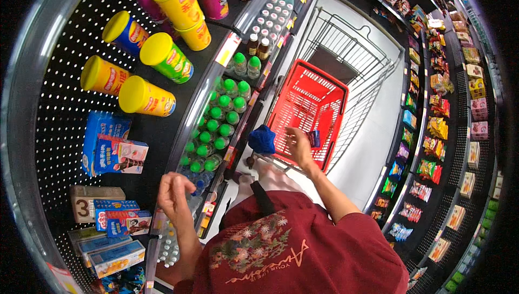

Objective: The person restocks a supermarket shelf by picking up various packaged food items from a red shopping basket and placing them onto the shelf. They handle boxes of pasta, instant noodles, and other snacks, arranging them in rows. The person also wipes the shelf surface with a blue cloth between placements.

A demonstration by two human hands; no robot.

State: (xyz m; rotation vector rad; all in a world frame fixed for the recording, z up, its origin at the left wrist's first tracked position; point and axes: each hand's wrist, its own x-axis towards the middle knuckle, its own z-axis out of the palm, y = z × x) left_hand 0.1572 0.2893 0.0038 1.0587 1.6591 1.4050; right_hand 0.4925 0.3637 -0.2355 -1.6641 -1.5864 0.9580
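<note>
My left hand [174, 196] is raised at the shelf edge, its fingers loosely bent, with nothing visible in it. Closest to it are clear bottles with green caps [212, 125] and a few blue-capped ones. Above the red plastic shopping basket [344, 91] hovers my right hand [299, 146], fingers loosely spread. A small dark packet [313, 138] shows just to the right of that hand, seemingly inside the basket. The basket rests in a wire shopping cart [367, 54]. Dark blue cloth [262, 140] is bunched at the basket's near left corner.
On the left shelf stand snack canisters [166, 56], biscuit boxes [121, 154] and flat cartons [115, 255]. Dark-bottled drinks [258, 46] sit beyond the green caps. Across the pale floor [357, 140], right-hand shelves hold bagged snacks [438, 127] and boxes [478, 107].
</note>
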